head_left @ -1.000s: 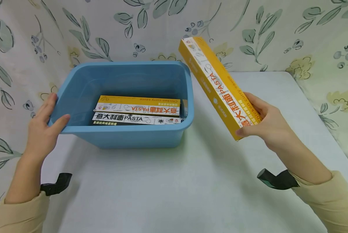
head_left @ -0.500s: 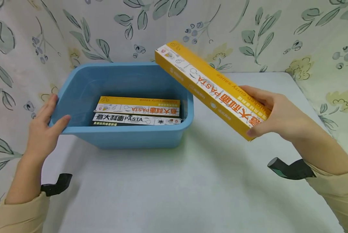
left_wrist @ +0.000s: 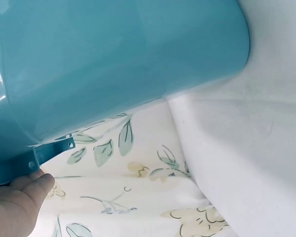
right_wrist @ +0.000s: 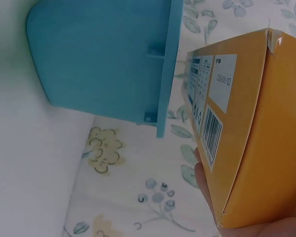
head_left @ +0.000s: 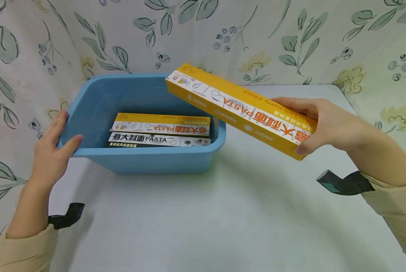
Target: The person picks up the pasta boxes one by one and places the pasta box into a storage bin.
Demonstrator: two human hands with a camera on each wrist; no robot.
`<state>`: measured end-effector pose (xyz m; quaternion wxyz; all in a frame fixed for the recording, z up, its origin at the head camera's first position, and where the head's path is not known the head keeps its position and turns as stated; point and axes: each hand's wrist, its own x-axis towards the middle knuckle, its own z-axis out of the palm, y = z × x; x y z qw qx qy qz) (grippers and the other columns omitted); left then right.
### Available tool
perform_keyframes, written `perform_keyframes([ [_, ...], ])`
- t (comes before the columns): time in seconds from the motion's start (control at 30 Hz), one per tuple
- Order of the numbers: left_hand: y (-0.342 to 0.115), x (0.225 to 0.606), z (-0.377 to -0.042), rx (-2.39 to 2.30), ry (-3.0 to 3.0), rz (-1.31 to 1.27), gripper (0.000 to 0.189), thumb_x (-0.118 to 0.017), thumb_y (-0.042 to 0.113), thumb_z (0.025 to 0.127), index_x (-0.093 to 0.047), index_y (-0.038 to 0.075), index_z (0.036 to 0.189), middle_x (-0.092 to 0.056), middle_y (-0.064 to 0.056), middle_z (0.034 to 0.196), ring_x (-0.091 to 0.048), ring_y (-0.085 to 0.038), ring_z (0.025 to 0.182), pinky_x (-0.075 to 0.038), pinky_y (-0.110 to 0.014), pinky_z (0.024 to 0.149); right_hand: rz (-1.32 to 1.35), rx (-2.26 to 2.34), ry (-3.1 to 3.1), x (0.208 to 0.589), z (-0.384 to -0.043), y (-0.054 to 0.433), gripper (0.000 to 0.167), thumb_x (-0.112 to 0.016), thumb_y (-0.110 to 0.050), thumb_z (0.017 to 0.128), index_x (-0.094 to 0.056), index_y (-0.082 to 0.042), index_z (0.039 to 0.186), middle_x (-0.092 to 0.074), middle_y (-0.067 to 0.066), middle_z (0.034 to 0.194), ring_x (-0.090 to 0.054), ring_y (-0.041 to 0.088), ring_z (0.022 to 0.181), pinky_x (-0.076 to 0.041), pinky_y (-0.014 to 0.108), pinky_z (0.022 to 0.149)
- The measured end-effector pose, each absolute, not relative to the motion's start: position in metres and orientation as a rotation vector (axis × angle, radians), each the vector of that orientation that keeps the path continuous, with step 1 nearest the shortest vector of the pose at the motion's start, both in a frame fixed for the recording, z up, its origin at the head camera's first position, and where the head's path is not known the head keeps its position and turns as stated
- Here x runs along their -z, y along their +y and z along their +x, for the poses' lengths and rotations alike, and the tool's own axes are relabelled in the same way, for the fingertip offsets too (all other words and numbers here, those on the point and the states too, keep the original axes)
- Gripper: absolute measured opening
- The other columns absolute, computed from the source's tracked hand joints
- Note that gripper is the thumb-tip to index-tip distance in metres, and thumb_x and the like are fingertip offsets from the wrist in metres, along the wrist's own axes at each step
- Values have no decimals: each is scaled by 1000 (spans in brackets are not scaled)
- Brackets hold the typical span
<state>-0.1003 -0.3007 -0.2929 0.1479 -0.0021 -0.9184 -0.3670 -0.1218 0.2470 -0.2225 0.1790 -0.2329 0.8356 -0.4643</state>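
A yellow-and-white pasta box (head_left: 237,109) is in my right hand (head_left: 325,124), thumb on the near side and fingers on the far side of its right end. The box tilts, its left end higher and over the right part of a blue plastic tub (head_left: 162,160). My left hand (head_left: 51,151) grips the tub's left rim, with the thumb over the edge; in the left wrist view fingers (left_wrist: 32,190) show under the rim. Inside the tub lie a second yellow pasta box (head_left: 160,124) and a black-and-white pasta box (head_left: 160,138), side by side.
The tub stands on a white table (head_left: 203,219). A curtain (head_left: 196,37) with leaf and flower print hangs behind and to the sides. Black wrist mounts (head_left: 345,183) sit on both forearms.
My right hand has swung the pasta box leftward and flatter, bringing its far end from beside the tub to over the tub's right part. The left hand has stayed on the rim.
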Motion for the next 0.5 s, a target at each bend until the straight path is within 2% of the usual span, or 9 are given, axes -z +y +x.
perform_keyframes([
  [0.2,-301,292,-101,1046,-2646,-21,66,-47,26,98,-18,15,156,-14,-11,161,-11,-42,145,-11,-72,104,-599,1214,2386,217,-125,245,101,-80,4,62,-38,-19,151,-50,7,131,-48,24,102,-54,32,65],
  [0.5,-302,292,-101,1038,-2657,-14,67,-47,27,98,-17,15,156,-14,-11,161,-11,-44,144,-12,-74,101,-727,1137,2347,206,-135,233,100,-81,0,59,-41,-17,149,-52,7,132,-49,24,100,-50,30,68],
])
